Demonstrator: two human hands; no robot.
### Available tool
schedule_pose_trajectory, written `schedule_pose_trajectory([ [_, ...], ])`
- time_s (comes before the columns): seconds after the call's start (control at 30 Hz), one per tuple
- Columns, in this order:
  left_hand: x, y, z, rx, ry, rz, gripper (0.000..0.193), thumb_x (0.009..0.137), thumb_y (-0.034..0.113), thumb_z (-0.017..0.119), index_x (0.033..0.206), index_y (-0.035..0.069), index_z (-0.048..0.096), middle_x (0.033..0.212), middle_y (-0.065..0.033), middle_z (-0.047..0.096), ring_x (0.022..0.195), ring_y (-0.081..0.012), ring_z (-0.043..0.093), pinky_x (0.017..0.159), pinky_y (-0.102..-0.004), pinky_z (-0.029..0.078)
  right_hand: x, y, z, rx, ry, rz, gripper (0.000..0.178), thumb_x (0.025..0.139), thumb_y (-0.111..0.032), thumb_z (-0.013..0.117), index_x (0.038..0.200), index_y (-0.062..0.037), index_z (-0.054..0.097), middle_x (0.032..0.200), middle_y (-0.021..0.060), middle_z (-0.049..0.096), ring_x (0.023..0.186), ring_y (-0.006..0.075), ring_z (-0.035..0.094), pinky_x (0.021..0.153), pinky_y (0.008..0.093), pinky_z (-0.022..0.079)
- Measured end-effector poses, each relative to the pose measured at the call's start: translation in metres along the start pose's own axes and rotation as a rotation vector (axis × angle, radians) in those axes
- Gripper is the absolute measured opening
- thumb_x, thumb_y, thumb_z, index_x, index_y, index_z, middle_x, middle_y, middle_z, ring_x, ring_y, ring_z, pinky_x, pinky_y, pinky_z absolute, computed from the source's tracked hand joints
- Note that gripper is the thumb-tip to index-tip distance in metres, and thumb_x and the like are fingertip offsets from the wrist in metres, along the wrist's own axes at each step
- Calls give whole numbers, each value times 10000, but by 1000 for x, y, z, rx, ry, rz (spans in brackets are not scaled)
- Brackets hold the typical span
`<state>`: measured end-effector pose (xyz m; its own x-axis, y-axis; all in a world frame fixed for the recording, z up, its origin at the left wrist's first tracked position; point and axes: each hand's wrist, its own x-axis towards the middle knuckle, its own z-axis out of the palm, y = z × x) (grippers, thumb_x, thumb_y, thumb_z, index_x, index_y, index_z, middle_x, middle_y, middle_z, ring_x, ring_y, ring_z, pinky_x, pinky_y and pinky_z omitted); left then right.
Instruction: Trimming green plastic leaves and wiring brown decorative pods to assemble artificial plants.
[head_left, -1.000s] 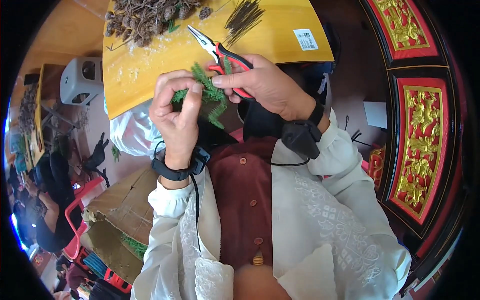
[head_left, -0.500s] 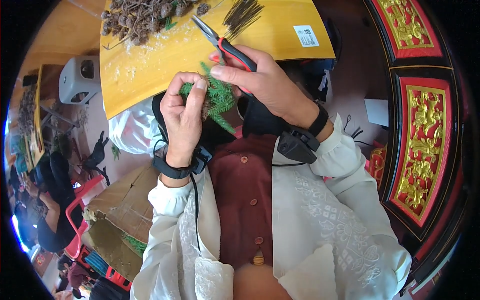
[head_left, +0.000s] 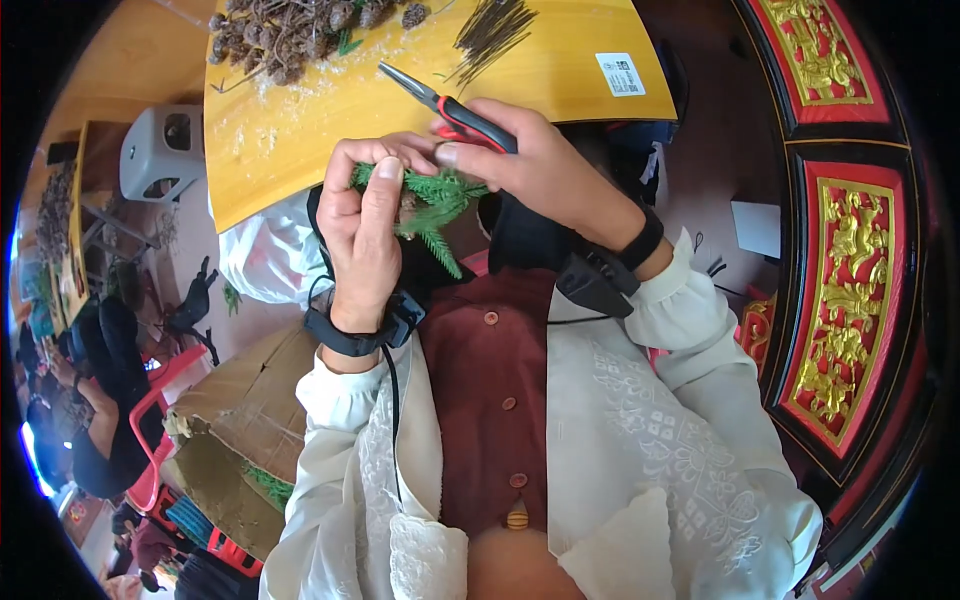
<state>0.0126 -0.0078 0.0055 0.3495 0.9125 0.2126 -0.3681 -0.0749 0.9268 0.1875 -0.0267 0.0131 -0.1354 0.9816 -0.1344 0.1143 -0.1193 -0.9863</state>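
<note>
Yellow and scattered with pale crumbs [head_left: 262, 140], the counter [head_left: 560, 85] is flanked by a grey stool [head_left: 160, 150] on its left and, well apart on its right, by carved red-and-gold panels [head_left: 840, 310]. Brown cones [head_left: 285, 38] are heaped at its far left, with thin dark sticks [head_left: 495, 38] bundled to their right. Just off the counter's near edge, on the wearer's side, a green sprig [head_left: 440, 205] is pinched between the thumb and bent fingers of the left hand [head_left: 360, 215]. Red-and-black pliers [head_left: 480, 124] are gripped in the closed fingers of the right hand [head_left: 560, 170], their nose pointed over the counter. Since half a second ago, the pliers have been tipped flatter, their nose brought nearer the counter's near edge; the left fingertips have been extended toward the right thumb.
</note>
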Motion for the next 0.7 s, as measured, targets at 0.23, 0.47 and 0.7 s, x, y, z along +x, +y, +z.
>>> schedule_pose_trajectory([
  [0.23,2,6,-6,-404,-47,-235,123,920,138,524,928,21,486,805,-86,539,812,-192,526,743,-321,451,-2,10,-31,-413,-101,-488,433,771,3,533,1203,14,507,971,104,568,872,226,549,826,292,433],
  [0.47,-1,-5,-19,-641,-56,-368,154,906,175,546,924,30,496,757,-51,473,704,-160,470,652,-281,425,2,4,-40,-464,-249,-518,550,660,64,482,1207,4,507,1028,134,535,972,297,524,880,321,405],
  [0.7,1,-2,-18,-746,-177,-448,156,907,179,525,921,26,494,749,-36,458,639,-149,430,599,-270,389,8,-3,-43,-543,-273,-586,576,628,73,467,1196,-12,517,1042,132,533,993,313,518,889,336,406],
])
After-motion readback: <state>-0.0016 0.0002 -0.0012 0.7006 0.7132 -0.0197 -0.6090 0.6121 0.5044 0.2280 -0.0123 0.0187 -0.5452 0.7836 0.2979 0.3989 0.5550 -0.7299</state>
